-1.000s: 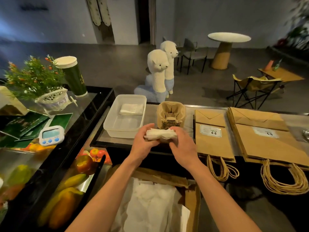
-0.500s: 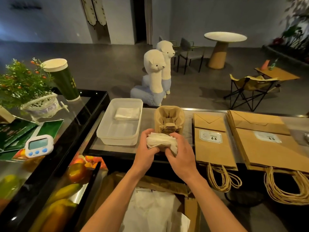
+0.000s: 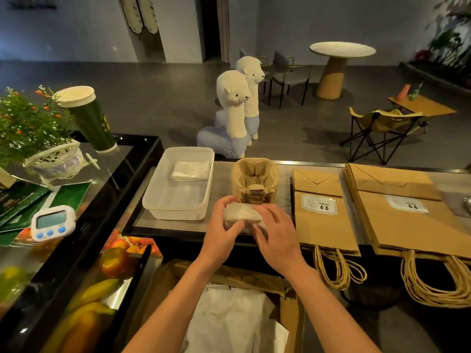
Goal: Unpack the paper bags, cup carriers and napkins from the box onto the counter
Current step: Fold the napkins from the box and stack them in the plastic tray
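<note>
Napkins (image 3: pixel 240 215), a thick white wad of them, sit between my two hands at the near edge of the counter (image 3: pixel 224 179), just in front of the cup carriers (image 3: pixel 254 182); I cannot tell whether the wad rests on the surface or is held just above it. My left hand (image 3: pixel 221 231) grasps its left side, fingers curled round the far edge and thumb across the near one; my right hand (image 3: pixel 278 236) covers the right side, fingers spread and bent over the top, thumb tucked against the near edge, so both hands are gripping the napkins.

The cup carriers are a nested brown pulp stack near the middle of the counter; to their left, by the counter's left edge, stands a clear plastic tub (image 3: pixel 175 212) with a small folded white pile (image 3: pixel 190 170) in its far end. To the right lie two flat stacks of paper bags, the smaller stack (image 3: pixel 323 230) just beside my right hand and the larger stack (image 3: pixel 407 230) toward the right edge; their twine handles hang over the near edge. Below my forearms the cardboard box (image 3: pixel 290 314) stands open with white paper (image 3: pixel 234 319) inside. On the glass case to the left are a white timer (image 3: pixel 52 222), a tall green cup (image 3: pixel 88 118) and a plant basket (image 3: pixel 54 159).
</note>
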